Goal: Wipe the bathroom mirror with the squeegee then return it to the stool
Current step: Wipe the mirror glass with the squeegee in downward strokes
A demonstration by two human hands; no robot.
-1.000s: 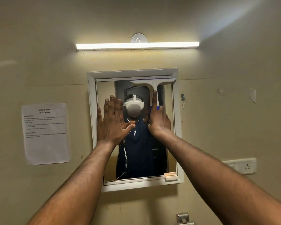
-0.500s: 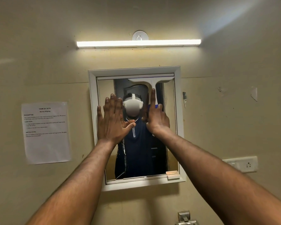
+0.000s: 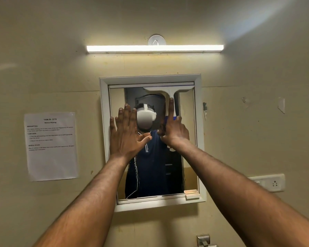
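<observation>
The white-framed bathroom mirror [image 3: 200, 139] hangs on the wall straight ahead. A white T-shaped squeegee [image 3: 169, 90] lies against the glass with its blade at the mirror's top right edge. My right hand [image 3: 174, 130] grips its handle, index finger stretched up along the shaft. My left hand [image 3: 128, 135] is spread flat on the left half of the glass, fingers pointing up. The stool is out of view.
A lit tube light [image 3: 154, 48] runs above the mirror. A printed paper sheet [image 3: 51, 146] is taped to the wall at the left. A wall socket [image 3: 269, 182] sits at the right. A metal tap fitting [image 3: 203, 240] shows at the bottom edge.
The squeegee blade has slid up a little, reaching the mirror's top edge. My left hand stays flat on the glass.
</observation>
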